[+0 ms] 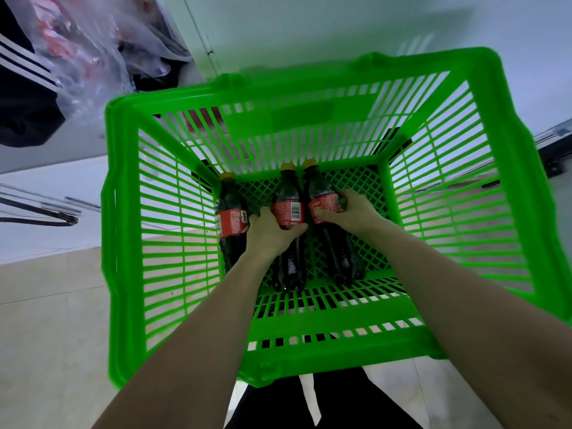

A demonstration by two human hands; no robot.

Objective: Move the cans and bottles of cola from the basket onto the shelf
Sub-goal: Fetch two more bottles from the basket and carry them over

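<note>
Left bottle [231, 221] base hidden behind left forearm; plastic bags [93, 48] top left blurred, contents unreadable.

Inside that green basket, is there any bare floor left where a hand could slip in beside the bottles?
Yes. The green plastic basket has bare mesh floor right of the right dark cola bottle, up to the right wall, and a smaller patch at the far wall between the left bottle and middle bottle. The middle is crowded, where the left hand and right hand grip bottles.
</note>
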